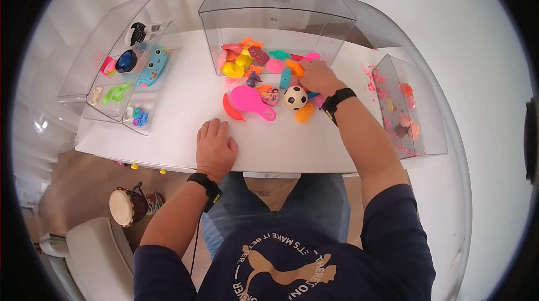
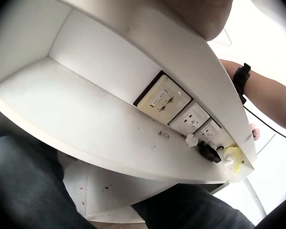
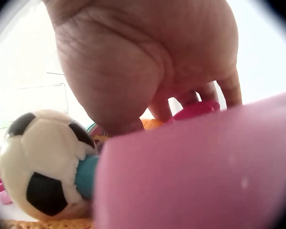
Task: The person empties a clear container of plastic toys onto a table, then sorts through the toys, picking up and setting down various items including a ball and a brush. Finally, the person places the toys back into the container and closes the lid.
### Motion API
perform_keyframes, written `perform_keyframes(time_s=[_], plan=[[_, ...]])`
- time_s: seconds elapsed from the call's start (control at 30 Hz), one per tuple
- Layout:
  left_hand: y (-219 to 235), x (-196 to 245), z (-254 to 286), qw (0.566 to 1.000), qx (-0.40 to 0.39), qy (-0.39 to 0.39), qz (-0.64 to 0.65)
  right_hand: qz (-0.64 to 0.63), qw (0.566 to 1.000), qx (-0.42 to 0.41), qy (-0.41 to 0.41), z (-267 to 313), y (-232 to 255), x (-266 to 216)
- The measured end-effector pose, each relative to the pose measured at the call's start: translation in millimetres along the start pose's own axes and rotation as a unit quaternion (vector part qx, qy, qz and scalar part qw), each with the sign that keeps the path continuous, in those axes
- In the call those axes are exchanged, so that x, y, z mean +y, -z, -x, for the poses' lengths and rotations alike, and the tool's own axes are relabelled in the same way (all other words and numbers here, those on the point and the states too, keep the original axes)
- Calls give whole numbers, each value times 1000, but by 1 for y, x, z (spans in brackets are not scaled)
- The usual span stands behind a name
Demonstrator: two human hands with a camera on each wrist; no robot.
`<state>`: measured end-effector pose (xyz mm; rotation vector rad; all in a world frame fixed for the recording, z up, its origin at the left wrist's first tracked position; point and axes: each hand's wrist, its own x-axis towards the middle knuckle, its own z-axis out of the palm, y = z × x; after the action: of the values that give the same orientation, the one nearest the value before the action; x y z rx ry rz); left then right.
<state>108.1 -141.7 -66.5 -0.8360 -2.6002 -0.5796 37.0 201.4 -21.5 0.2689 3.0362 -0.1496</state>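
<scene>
My left hand rests on the white table's front edge, its fingers extended, short of a red curved toy and a pink paddle-shaped toy. My right hand reaches down into the toy pile, right beside an orange curved toy and a blue block. In the right wrist view its fingers point down behind a large blurred pink thing, near a magenta piece. Their tips are hidden, and I cannot tell whether they grip anything. A toy soccer ball sits just below that hand.
A clear bin stands behind the pile, with yellow toys and other bright pieces. At left, a clear case holds several small toys. Another clear box with pink bits stands at right. A drum is on the floor.
</scene>
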Motion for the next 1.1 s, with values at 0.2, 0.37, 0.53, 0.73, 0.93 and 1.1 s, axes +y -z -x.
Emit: perform_keyframes(time_s=[0.2,0.37,0.53,0.73,0.93,1.1], plan=[[-2,1,1,1000,-4,4,0,-35,999,36,-4,30,-10,0],[-3,0,1,1000,-15,7,-7,-72,996,46,13,38,-14,5],[-3,0,1,1000,-17,0,-7,-155,984,79,44,44,-2,11],[-1,1,0,1000,-27,8,-13,-188,972,89,107,36,10,68],[-2,1,2,1000,-14,3,-6,-133,991,8,0,55,13,87],[-4,-3,2,1000,-11,1,-7,-102,988,83,75,48,8,74]])
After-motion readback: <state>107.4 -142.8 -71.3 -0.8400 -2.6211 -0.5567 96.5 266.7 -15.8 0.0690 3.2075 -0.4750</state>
